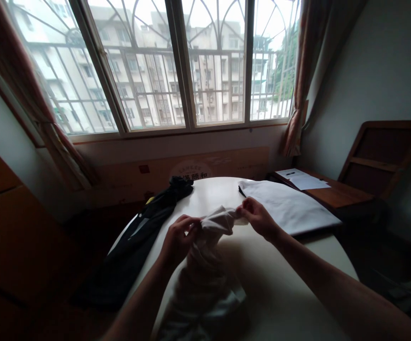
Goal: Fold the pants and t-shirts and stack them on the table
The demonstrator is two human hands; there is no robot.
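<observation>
A crumpled pale garment (210, 255) hangs between my hands over the round white table (280, 274); its lower part trails toward me in shadow, and its kind is unclear. My left hand (180, 237) pinches one upper edge between thumb and fingers. Farther right, my right hand (257, 215) grips the other end of that edge, fingers closed. A folded white cloth item (287, 206) lies flat on the right of the table, with something dark under its edge. Along the left side, a dark garment (148, 227) drapes over the table's rim.
Behind the table is a barred window (184, 71) with tied curtains (298, 94) at its sides. A wooden side table (347, 194) holds papers (305, 181) and a pen at the right, beside a wooden chair back (379, 156). A wooden cabinet (10, 227) stands at the left.
</observation>
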